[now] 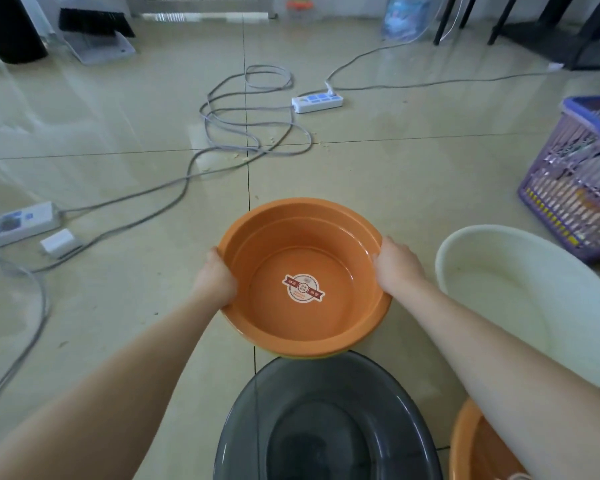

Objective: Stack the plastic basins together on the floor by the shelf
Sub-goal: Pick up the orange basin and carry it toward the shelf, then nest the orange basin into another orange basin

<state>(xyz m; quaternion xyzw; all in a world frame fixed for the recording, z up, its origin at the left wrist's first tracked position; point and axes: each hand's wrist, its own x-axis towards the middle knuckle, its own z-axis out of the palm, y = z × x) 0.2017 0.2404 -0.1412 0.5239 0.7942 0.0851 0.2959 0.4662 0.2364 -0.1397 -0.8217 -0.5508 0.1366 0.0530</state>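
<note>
An orange basin with a round sticker on its bottom is in the middle of the view. My left hand grips its left rim and my right hand grips its right rim. A thin yellow edge shows under its near rim, as if another basin sits beneath it. A dark translucent grey basin stands on the floor just in front of me. A white basin stands to the right. Part of a second orange basin shows at the bottom right, partly hidden by my right forearm.
Grey cables loop over the tiled floor, with a white power strip ahead and another at the left. A purple slatted basket stands at the right. Black furniture legs and a dustpan are at the back.
</note>
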